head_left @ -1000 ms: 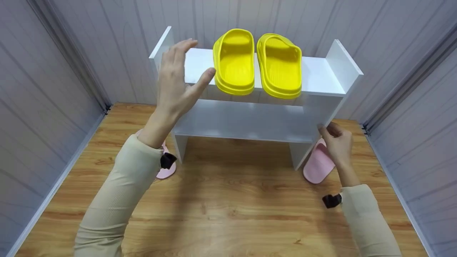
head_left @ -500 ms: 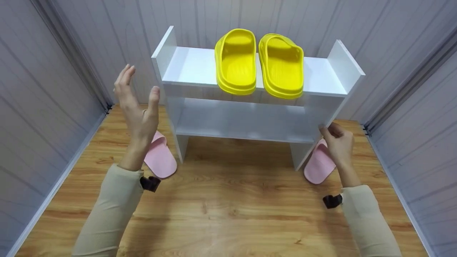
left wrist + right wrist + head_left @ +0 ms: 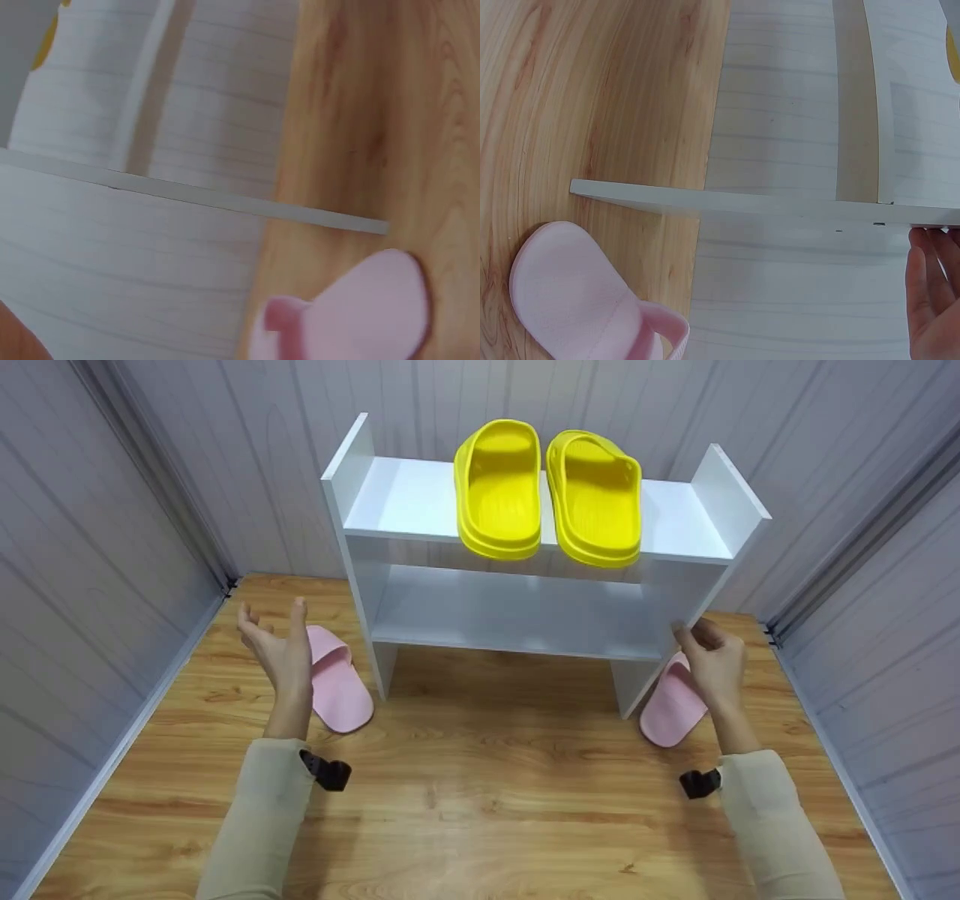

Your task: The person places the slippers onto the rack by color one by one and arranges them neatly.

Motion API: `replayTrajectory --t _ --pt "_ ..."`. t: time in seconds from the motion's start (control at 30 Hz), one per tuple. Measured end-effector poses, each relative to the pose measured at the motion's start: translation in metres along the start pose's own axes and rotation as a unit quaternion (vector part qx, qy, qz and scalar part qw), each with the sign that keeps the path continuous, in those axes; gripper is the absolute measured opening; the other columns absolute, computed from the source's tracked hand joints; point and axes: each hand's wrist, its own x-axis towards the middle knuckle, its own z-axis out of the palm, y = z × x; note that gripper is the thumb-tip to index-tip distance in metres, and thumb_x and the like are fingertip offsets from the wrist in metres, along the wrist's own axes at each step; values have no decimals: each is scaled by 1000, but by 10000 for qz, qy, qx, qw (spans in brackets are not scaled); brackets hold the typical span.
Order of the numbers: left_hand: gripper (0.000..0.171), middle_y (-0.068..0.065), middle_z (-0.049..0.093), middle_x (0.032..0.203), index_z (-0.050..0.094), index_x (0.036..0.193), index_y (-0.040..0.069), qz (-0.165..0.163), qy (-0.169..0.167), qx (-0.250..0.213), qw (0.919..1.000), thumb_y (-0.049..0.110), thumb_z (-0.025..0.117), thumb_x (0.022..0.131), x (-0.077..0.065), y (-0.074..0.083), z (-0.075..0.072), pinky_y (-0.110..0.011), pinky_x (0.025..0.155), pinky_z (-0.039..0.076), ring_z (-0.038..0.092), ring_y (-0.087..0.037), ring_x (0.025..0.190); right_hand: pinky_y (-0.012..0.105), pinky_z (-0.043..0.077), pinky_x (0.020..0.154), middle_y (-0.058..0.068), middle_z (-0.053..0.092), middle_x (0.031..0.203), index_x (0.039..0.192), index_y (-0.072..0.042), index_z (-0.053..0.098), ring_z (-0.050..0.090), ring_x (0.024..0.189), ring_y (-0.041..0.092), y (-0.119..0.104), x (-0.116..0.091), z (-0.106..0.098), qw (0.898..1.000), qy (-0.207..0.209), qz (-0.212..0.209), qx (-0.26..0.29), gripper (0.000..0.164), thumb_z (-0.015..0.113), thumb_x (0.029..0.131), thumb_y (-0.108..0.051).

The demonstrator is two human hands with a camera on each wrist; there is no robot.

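Observation:
A white two-tier shoe rack (image 3: 517, 611) stands against the back wall. On its top shelf sits a pair of yellow clogs, the left clog (image 3: 499, 487) and the right clog (image 3: 596, 502), their heels over the front edge. My left hand (image 3: 281, 652) hangs in the air left of the rack, fingers spread and holding nothing, overlapping the edge of a pink slipper (image 3: 341, 690) on the floor. My right hand (image 3: 712, 660) touches the outer face of the rack's right side panel (image 3: 780, 204) with its fingertips. Beneath that hand lies the other pink slipper (image 3: 670, 709), partly hidden.
Panelled walls (image 3: 112, 547) close in on the left, right and back. Wood-look flooring (image 3: 480, 810) runs under the rack and in front of it. The rack's side panels rise above the top shelf at both ends.
My left hand has moved away from beside the left yellow clog, out to the left and down toward the pink slipper. My right hand stays at the side panel.

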Motion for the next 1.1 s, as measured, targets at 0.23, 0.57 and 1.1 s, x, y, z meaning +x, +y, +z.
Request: replayTrajectory --t 0.23,0.57,1.1 --pt "94 -12 10 142 1 140 21 -1114 11 708 9912 47 63 74 -1 -48 3 -35 102 14 13 -23 128 16 45 63 0 65 80 99 7 64 59 71 3 1 0 -1 10000 7 11 12 29 63 81 -16" --pt "112 -22 9 141 -10 139 13 -1689 -141 1890 9672 55 65 68 -10 -99 11 -49 101 7 9 -33 129 15 45 64 4 65 84 100 7 63 59 74 4 1 0 -2 10000 13 -37 -7 29 62 81 -15" --pt "115 -23 7 141 -13 138 5 -1767 -166 2738 9453 52 65 68 -20 -124 30 -51 98 6 4 -34 129 16 45 64 5 65 81 98 8 64 59 74 5 2 -3 -3 9998 -43 -141 124 25 61 82 -11"
